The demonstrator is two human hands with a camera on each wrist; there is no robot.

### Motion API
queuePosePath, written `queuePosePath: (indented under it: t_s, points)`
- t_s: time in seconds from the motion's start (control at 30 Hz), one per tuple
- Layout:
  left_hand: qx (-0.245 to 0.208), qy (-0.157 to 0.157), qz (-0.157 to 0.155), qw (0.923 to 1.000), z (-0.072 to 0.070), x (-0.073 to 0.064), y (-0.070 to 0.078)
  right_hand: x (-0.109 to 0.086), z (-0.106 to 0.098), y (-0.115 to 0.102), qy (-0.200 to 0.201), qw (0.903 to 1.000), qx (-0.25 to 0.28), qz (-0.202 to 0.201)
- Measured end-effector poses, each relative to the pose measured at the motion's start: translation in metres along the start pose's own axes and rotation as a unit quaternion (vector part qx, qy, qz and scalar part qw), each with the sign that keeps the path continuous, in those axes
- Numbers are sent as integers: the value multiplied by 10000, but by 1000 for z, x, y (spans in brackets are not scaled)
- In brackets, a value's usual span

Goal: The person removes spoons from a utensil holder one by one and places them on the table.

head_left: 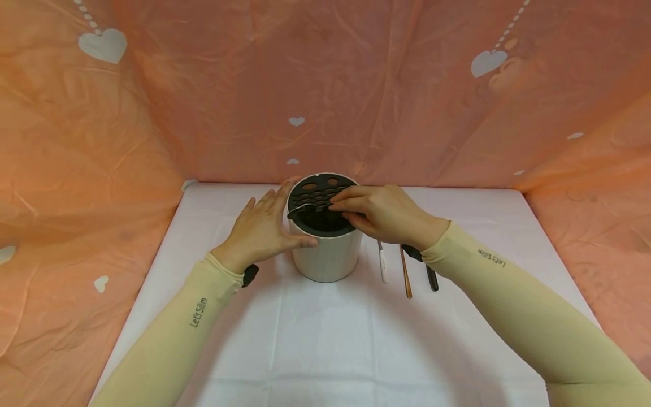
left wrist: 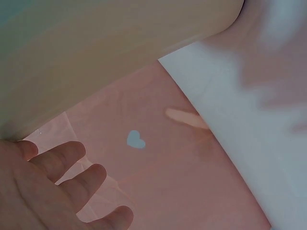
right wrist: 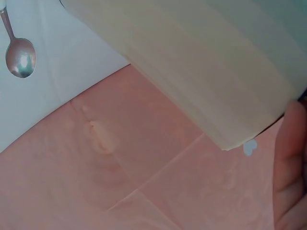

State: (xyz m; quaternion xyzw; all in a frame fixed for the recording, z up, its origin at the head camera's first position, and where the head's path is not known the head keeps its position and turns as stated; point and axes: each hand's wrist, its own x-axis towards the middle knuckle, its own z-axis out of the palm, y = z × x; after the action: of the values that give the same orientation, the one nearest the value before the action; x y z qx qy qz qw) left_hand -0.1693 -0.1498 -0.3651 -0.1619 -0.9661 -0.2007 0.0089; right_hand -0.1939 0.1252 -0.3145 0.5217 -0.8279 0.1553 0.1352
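A cream round holder point(head_left: 325, 257) stands upright at the back of the table, topped by a dark insert point(head_left: 315, 189) with oval holes and slots. My left hand point(head_left: 264, 226) rests along its left side, fingers extended and thumb across the front. In the left wrist view, the fingers of the left hand point(left wrist: 62, 177) spread beside the holder wall. The right hand point(head_left: 376, 212) reaches over the rim from the right, its thumb and fingertips pinching a thin dark piece with a shiny edge point(head_left: 305, 207) across the top; I cannot tell its kind. The insert's front part looks solid black.
Right of the holder lie a white-handled spoon point(head_left: 383, 265), a brown slender handle point(head_left: 406, 277) and a black handle point(head_left: 432, 278), partly under the right forearm. The spoon's metal bowl point(right wrist: 21, 57) shows in the right wrist view. A pink-orange cloth point(head_left: 325, 85) hangs behind the white table point(head_left: 325, 339).
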Motion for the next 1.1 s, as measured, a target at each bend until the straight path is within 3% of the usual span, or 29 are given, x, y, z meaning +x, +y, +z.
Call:
queuePosePath:
  t_s: [0.33,0.6,1.1]
  points:
    - [-8,53,28,10000,0,-2,-1,4,1,-2,-227,9997,-35,75]
    - [-21,-12,-35,10000,1,-5,-1,5,3,-2,-179,9998,-93,25]
    - [-4,56,8,10000,1,0,0,2,-8,3,1281,9914,-117,-234]
